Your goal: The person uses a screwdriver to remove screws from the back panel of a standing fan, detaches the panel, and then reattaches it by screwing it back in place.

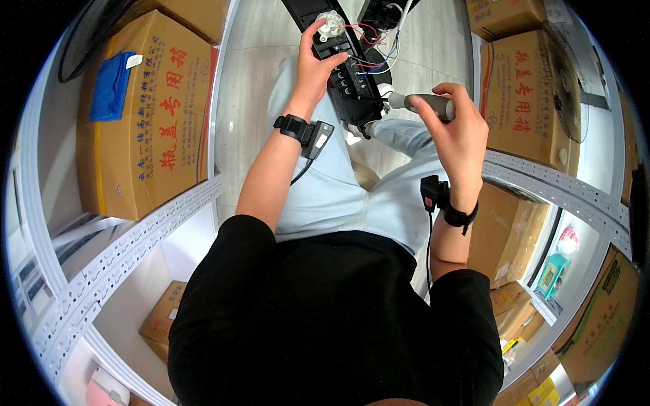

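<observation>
Black shirt (338, 304) nearest, wired panel (349, 84) ahead, shelves (135, 248) flank the pale floor (440, 54).

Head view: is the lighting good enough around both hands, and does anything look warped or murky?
Head view: bright light, left hand and right hand fairly clear; head view, sides: fisheye bends the shelf rail and the rim falls to black; head view, top: the black panel is dark, so fine detail is hard to read.

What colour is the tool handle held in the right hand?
The tool handle is grey, seen in the head view.
</observation>
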Action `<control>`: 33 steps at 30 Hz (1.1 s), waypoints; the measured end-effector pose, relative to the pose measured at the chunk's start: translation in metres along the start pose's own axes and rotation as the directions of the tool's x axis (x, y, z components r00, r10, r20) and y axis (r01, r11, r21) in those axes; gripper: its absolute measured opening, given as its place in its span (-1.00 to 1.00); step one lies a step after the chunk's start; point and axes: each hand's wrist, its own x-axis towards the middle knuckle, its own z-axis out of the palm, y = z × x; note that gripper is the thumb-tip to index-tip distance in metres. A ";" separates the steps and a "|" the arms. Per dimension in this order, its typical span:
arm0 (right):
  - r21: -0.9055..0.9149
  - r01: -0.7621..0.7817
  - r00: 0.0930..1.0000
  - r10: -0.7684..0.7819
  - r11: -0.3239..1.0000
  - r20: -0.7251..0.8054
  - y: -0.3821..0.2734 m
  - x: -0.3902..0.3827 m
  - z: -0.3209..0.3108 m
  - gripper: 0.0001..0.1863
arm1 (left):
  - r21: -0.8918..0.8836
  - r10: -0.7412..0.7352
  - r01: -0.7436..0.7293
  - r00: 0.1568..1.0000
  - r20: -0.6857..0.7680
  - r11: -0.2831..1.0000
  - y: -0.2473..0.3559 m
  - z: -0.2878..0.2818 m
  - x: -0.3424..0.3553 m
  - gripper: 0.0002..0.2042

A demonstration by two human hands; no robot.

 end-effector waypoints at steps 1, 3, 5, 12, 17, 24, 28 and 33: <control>-0.032 -0.036 0.999 0.036 0.999 0.004 -0.002 0.001 -0.001 -0.57 | -0.004 -0.007 0.007 1.000 0.002 1.000 0.001 0.001 0.000 -0.25; -0.094 -0.106 0.994 0.107 0.990 0.008 -0.005 0.004 -0.001 -0.58 | 0.005 0.005 -0.005 1.000 0.010 1.000 -0.003 0.000 0.001 -0.25; 0.027 0.179 0.982 -0.177 0.983 -0.064 0.004 0.004 -0.001 -0.63 | 0.015 0.011 -0.011 1.000 0.015 1.000 -0.004 -0.001 0.002 -0.25; -0.049 -0.011 0.999 0.009 0.999 -0.032 0.005 0.004 0.005 -0.58 | 0.029 0.019 -0.019 1.000 -0.001 0.999 -0.005 -0.003 0.002 -0.26; 0.287 0.128 0.991 -0.114 0.949 -0.067 0.014 0.003 0.007 -0.55 | 0.010 0.005 -0.005 1.000 0.015 1.000 -0.004 -0.002 0.001 -0.26; -0.098 -0.071 0.997 0.069 0.993 -0.021 -0.001 0.006 0.005 -0.58 | 0.041 0.025 -0.026 1.000 0.013 0.999 -0.005 -0.004 0.002 -0.25; 0.274 0.144 0.988 -0.123 0.951 -0.091 0.009 0.003 0.006 -0.60 | 0.027 0.022 -0.022 1.000 0.003 0.999 -0.007 -0.002 0.003 -0.25; 0.146 0.053 0.998 -0.048 0.988 -0.034 0.008 0.002 0.005 -0.61 | 0.047 0.026 -0.026 1.000 0.004 0.999 -0.008 -0.006 0.003 -0.24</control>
